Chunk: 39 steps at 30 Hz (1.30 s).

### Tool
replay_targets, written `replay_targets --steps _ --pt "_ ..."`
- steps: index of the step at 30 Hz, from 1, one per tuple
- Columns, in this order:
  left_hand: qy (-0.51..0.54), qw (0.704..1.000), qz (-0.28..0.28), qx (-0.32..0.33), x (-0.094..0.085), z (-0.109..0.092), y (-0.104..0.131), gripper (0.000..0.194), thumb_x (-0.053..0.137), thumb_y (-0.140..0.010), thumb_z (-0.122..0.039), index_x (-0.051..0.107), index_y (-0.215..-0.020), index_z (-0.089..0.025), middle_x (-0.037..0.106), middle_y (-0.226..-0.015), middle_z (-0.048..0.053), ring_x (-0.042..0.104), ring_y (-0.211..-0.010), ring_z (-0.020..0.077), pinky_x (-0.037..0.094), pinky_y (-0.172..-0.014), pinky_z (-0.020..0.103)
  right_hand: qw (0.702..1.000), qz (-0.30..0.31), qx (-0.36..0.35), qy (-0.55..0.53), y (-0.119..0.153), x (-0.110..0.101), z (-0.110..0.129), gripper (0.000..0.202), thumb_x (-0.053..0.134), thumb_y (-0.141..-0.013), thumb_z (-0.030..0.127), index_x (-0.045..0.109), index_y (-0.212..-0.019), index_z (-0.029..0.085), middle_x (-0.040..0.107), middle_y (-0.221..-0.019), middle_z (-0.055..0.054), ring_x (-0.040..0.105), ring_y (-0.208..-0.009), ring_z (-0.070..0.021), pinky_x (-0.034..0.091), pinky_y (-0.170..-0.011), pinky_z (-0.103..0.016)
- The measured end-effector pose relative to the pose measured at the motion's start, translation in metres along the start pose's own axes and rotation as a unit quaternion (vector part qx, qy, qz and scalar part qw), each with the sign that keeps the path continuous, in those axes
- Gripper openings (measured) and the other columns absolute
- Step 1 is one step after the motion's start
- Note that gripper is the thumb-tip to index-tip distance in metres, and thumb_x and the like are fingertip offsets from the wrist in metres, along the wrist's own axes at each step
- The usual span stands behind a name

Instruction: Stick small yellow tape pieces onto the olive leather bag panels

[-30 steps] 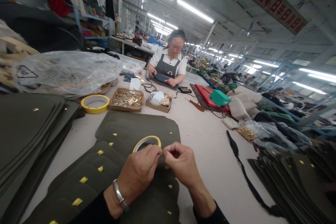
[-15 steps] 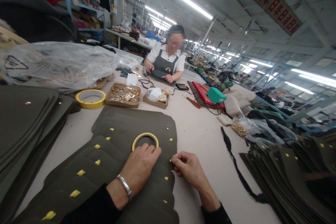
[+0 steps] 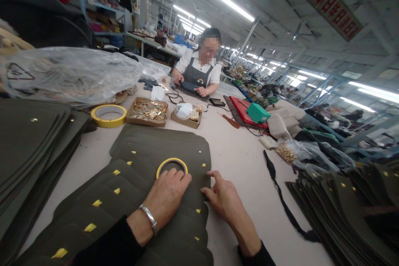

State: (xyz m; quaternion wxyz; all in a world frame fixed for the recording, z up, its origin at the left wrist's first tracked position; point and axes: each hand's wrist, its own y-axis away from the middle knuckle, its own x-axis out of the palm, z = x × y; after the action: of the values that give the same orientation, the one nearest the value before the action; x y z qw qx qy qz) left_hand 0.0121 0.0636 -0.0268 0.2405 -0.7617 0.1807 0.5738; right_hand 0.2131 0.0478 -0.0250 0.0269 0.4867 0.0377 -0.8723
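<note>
My left hand, with a silver bangle at the wrist, has its fingers curled over the near side of a roll of yellow tape. The roll lies on overlapping dark olive sheets spread across the table. Small yellow tape pieces dot these sheets in rows. At the right edge of the sheets is my right hand, thumb and forefinger spread apart, with nothing visible between them. A small shiny metal stud shows near the top right corner of the top sheet.
Beyond the sheets stand a larger yellow tape roll and a cardboard box of gold metal parts. A smaller box is beside it. Stacked olive sheets lie right. A co-worker sits opposite, handling a dark piece.
My right thumb and forefinger have parted from a pinch on a small gold-coloured piece, which no longer shows. My left hand stays at the tape roll.
</note>
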Motion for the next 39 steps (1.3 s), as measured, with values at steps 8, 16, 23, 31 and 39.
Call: replay_targets --steps 8,16,23,31,39 --pt "0.008 1.0 -0.018 0.005 0.002 0.002 -0.001 0.018 0.042 -0.092 -0.013 0.058 -0.09 -0.021 0.061 -0.085 0.005 0.053 -0.079 0.0238 0.042 -0.071 0.037 0.981 0.007 -0.188 0.038 0.01 0.001 -0.004 0.018 0.052 -0.085 0.008 0.067 -0.086 0.019 0.066 -0.078 -0.005 0.064 -0.07 -0.0167 0.048 -0.067 -0.026" --pt "0.056 0.998 -0.024 0.019 -0.01 0.005 -0.002 0.018 0.04 -0.093 -0.012 0.056 -0.088 -0.019 0.06 -0.085 0.004 0.053 -0.079 0.019 0.043 -0.07 0.031 0.999 0.005 -0.019 0.026 -0.002 0.008 0.011 0.02 0.054 -0.075 0.011 0.069 -0.065 0.019 0.069 -0.061 -0.003 0.063 -0.058 -0.0166 0.041 -0.055 -0.023" --pt "0.116 0.986 -0.093 0.081 -0.007 0.011 0.001 0.019 0.038 -0.094 -0.013 0.056 -0.091 -0.021 0.061 -0.08 0.001 0.058 -0.074 0.0153 0.047 -0.067 0.026 0.978 0.167 0.01 -0.126 -0.002 -0.009 0.004 0.021 0.056 -0.075 0.014 0.069 -0.059 0.016 0.059 -0.048 0.004 0.049 -0.045 -0.01 0.03 -0.043 -0.019" --pt "0.184 0.963 -0.164 0.107 0.004 0.018 0.002 0.048 0.041 -0.095 -0.017 0.03 -0.141 -0.022 0.066 -0.12 0.006 0.066 -0.103 0.0138 0.053 -0.088 0.023 0.969 -0.056 -0.136 -0.197 -0.004 -0.003 0.026 0.018 0.056 -0.083 0.016 0.071 -0.095 0.018 0.071 -0.083 -0.004 0.062 -0.071 -0.0149 0.049 -0.066 -0.024" --pt "0.171 0.97 -0.144 0.092 0.008 0.013 0.004 0.045 0.042 -0.095 -0.018 0.029 -0.138 -0.02 0.069 -0.114 0.007 0.069 -0.095 0.0157 0.056 -0.081 0.025 0.952 -0.108 -0.248 -0.143 -0.003 0.012 0.03 0.017 0.051 -0.086 0.01 0.065 -0.09 0.019 0.069 -0.084 -0.005 0.064 -0.078 -0.0162 0.05 -0.073 -0.027"
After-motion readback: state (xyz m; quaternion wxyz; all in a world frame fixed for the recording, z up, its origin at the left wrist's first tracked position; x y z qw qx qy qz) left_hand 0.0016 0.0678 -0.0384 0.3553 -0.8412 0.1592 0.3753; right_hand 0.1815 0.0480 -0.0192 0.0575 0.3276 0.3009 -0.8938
